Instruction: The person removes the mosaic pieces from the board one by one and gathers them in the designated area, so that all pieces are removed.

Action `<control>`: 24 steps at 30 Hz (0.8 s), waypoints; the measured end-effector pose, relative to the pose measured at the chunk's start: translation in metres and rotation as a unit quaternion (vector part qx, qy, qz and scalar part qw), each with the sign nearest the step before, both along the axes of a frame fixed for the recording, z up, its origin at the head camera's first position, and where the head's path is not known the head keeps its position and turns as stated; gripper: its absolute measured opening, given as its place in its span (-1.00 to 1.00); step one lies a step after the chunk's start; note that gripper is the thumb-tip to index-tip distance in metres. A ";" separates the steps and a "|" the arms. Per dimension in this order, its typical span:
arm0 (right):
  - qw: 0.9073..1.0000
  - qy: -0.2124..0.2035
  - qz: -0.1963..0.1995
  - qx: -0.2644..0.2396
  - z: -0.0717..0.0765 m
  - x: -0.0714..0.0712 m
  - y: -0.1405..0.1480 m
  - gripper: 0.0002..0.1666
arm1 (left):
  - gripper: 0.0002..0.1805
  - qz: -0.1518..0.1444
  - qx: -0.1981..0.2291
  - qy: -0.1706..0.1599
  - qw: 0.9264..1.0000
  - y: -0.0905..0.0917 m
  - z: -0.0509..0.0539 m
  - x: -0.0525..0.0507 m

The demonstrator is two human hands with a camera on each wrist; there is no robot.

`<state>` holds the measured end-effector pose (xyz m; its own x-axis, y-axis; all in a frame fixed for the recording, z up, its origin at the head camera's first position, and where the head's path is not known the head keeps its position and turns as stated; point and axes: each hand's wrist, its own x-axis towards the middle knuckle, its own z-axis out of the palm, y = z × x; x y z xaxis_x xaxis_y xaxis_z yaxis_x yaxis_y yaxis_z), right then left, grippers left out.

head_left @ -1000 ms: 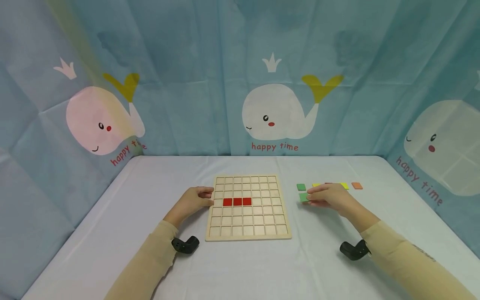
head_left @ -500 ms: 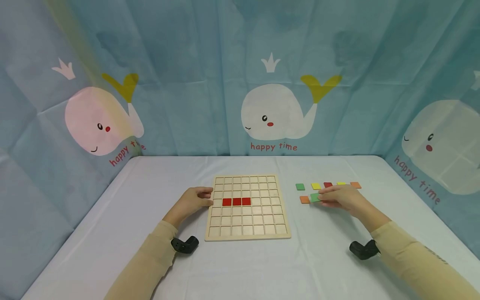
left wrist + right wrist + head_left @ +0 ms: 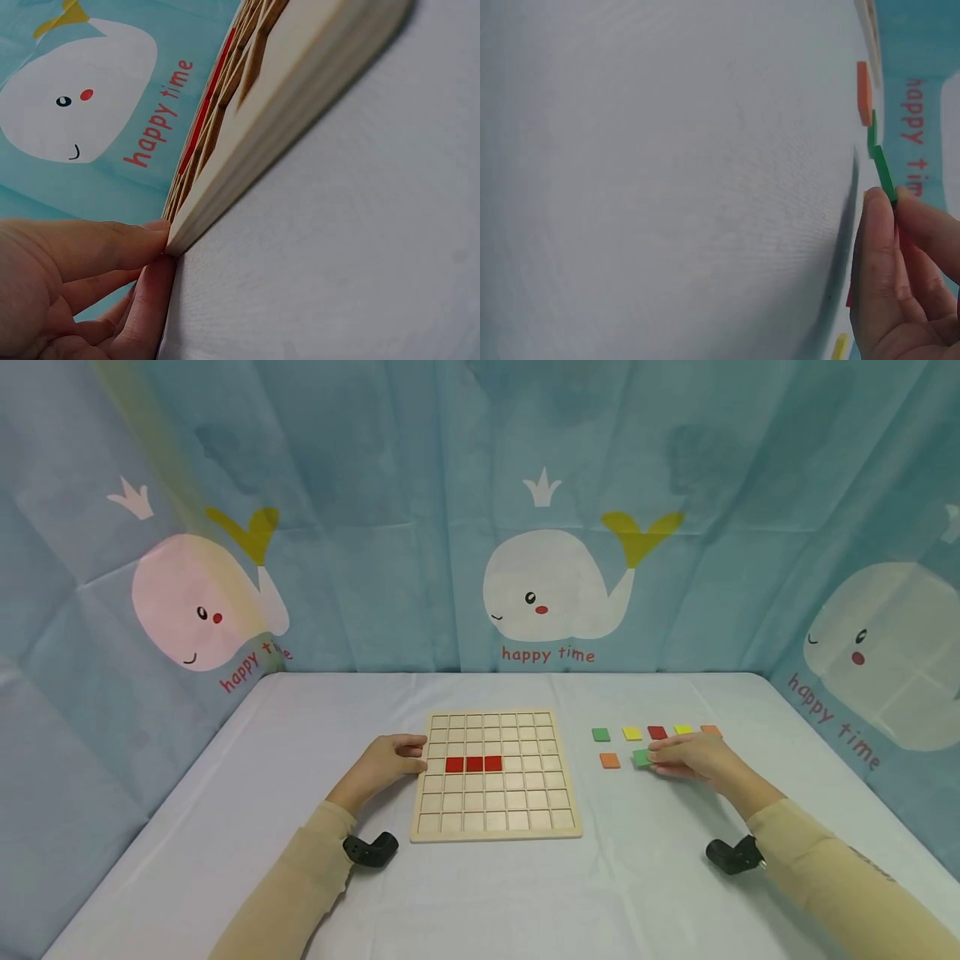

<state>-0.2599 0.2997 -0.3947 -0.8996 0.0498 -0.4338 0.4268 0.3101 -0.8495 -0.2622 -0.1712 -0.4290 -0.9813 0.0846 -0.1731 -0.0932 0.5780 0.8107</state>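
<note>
A wooden grid board [image 3: 495, 836] lies on the table, with three red tiles [image 3: 474, 764] side by side in its grid. At its left edge rest the thumb and fingertips of my left hand [image 3: 381, 768]; the left wrist view has the hand [image 3: 90, 285] touching the board's side [image 3: 225, 176]. My right hand [image 3: 697, 760] pinches a green tile [image 3: 642, 758] between thumb and fingers, low over the table, right of an orange tile [image 3: 610, 761]. In the right wrist view the green tile [image 3: 884, 172] points away from the fingertips of that hand [image 3: 904, 277].
Behind the right hand a row of tiles runs across the table [image 3: 480, 893]: green [image 3: 601, 735], yellow [image 3: 632, 734], red [image 3: 657, 732], yellow [image 3: 682, 730] and orange [image 3: 711, 730], the last partly hidden by the hand. A whale-print curtain [image 3: 375, 593] hangs behind.
My right hand has moved right with the green tile, and the orange tile on the table has come into view. The left hand and the board have stayed in place.
</note>
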 end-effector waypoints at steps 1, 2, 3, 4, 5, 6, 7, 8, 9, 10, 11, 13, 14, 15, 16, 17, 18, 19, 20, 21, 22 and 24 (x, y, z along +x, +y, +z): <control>1.000 -0.001 -0.004 0.000 0.000 0.000 0.000 -0.41 | -0.43 0.000 0.000 0.000 1.000 0.000 0.000 0.000; 1.000 -0.002 -0.004 0.002 -0.001 -0.001 -0.001 -0.41 | -0.43 0.000 0.001 0.000 1.000 0.000 -0.001 0.000; 1.000 -0.002 -0.004 0.004 -0.002 -0.001 -0.001 -0.41 | -0.43 0.001 0.002 0.000 1.000 0.000 0.000 0.000; 1.000 -0.002 -0.002 0.006 -0.002 -0.002 -0.001 -0.41 | -0.43 0.002 0.002 0.000 1.000 0.000 -0.001 0.000; 1.000 -0.003 -0.004 0.007 -0.002 -0.002 -0.002 -0.41 | -0.43 0.002 0.002 0.001 1.000 0.000 -0.001 0.000; 1.000 -0.003 -0.005 0.008 -0.003 -0.002 -0.002 -0.40 | -0.43 0.000 0.003 0.001 1.000 0.000 -0.001 0.000; 1.000 -0.002 -0.006 0.008 -0.003 -0.003 -0.002 -0.40 | -0.43 0.000 0.004 0.001 1.000 0.000 -0.001 0.000; 1.000 0.000 -0.006 0.009 -0.004 -0.003 -0.002 -0.39 | -0.43 0.000 0.004 0.001 1.000 0.000 -0.001 0.001; 1.000 0.002 -0.005 0.009 -0.004 -0.004 -0.002 -0.38 | -0.43 -0.001 0.003 0.002 1.000 0.000 -0.001 0.001; 1.000 0.004 -0.006 0.012 -0.004 -0.004 -0.003 -0.37 | -0.43 -0.002 0.002 0.003 1.000 0.000 -0.001 0.000; 1.000 0.005 -0.007 0.015 -0.004 -0.004 -0.003 -0.37 | -0.43 -0.002 0.001 0.002 1.000 0.000 -0.001 0.000; 1.000 0.008 -0.009 0.026 -0.004 -0.005 -0.003 -0.36 | -0.43 -0.001 0.000 0.003 1.000 0.000 0.000 0.000; 0.999 0.009 -0.010 0.033 -0.004 -0.006 -0.003 -0.36 | -0.43 0.000 0.001 0.004 1.000 0.000 0.000 -0.001; 0.999 0.009 -0.012 0.037 -0.004 -0.006 -0.003 -0.36 | -0.43 -0.001 0.001 0.004 1.000 0.000 -0.001 -0.001; 0.999 0.010 -0.014 0.044 -0.004 -0.007 -0.004 -0.37 | -0.43 0.001 0.002 0.003 1.000 0.000 -0.002 -0.002; 0.999 0.012 -0.016 0.048 -0.004 -0.007 -0.004 -0.37 | -0.43 0.000 0.002 0.003 1.000 0.000 -0.002 -0.002; 0.998 0.013 -0.018 0.053 -0.004 -0.007 -0.004 -0.38 | -0.43 0.001 0.003 0.003 1.000 0.000 -0.003 -0.002; 0.998 0.014 -0.021 0.055 -0.004 -0.008 -0.004 -0.38 | -0.43 0.001 0.002 0.003 1.000 0.000 -0.003 -0.003; 0.998 0.014 -0.023 0.056 -0.004 -0.008 -0.004 -0.39 | -0.43 0.000 0.001 0.004 1.000 0.000 -0.004 -0.003; 0.998 0.014 -0.024 0.057 -0.004 -0.008 -0.004 -0.39 | -0.43 -0.001 0.000 0.004 1.000 -0.001 -0.004 -0.003; 0.998 0.013 -0.028 0.062 -0.004 -0.009 -0.004 -0.39 | -0.43 0.000 0.001 0.003 1.000 -0.001 -0.004 -0.003; 0.997 0.009 -0.035 0.069 -0.004 -0.010 -0.005 -0.40 | -0.43 0.001 0.001 0.004 1.000 -0.001 -0.004 -0.003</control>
<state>-0.2701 0.2945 -0.3992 -0.8995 0.1709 -0.4020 0.4363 0.3953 -0.8083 -0.2654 -0.1719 -0.4333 -0.9827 0.0827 -0.1657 -0.0885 0.5764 0.8124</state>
